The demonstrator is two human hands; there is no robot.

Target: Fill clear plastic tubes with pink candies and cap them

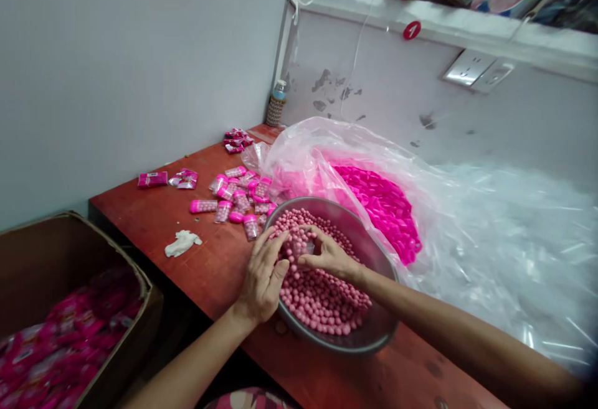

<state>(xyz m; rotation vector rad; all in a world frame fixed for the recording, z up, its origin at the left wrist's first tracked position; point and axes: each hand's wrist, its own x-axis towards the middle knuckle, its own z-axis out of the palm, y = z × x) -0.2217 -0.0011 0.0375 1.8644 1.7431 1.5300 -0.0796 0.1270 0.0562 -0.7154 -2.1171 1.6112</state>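
A grey metal bowl on the red table holds many small pink balls. Over its middle, my right hand curls its thumb and fingers around a small clear plastic bottle. Pink balls lie around the bottle's mouth, and its far side is hidden. My left hand is at the bowl's left side, fingers bent among the balls and cupping some towards the bottle. Left of the bowl lie several filled clear bottles with pink caps.
A clear plastic bag of bright pink caps stands behind the bowl. More clear plastic covers the right. Pink packets and a crumpled white tissue lie left. A cardboard box of pink packets stands below the table edge.
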